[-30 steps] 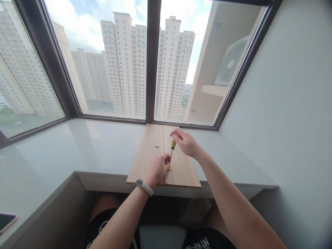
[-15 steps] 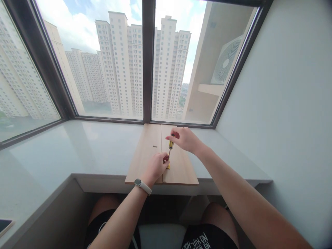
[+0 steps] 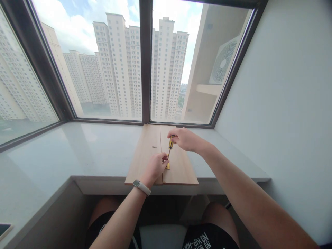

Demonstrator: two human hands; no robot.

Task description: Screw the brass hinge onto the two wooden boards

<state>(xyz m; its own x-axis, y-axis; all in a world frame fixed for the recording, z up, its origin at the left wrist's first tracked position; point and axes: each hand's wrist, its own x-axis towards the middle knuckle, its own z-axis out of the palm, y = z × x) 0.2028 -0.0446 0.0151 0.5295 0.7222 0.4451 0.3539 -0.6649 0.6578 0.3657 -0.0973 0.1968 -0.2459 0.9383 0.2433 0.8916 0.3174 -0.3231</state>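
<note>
Two light wooden boards point(image 3: 181, 169) lie side by side on the white counter. My right hand point(image 3: 183, 139) grips the yellow and black handle of a screwdriver point(image 3: 171, 142), which leans slightly with its shaft pointing down. Around the lower shaft, my left hand point(image 3: 158, 165) is closed, its fingertips by a yellow metal piece point(image 3: 167, 166) on the right board near the seam. The screwdriver's tip is hidden by the left fingers. A small metal piece point(image 3: 154, 147) rests on the left board.
The white counter point(image 3: 103, 152) extends to both sides beneath a dark window frame point(image 3: 146, 69). A wall point(image 3: 285, 86) stands at the right. Part of a dark flat object point(image 3: 4, 229) shows at the lower left edge.
The fingers of my right hand have shifted around the screwdriver handle, showing more of it. The whole view has moved slightly. My left hand keeps its place by the yellow metal piece.
</note>
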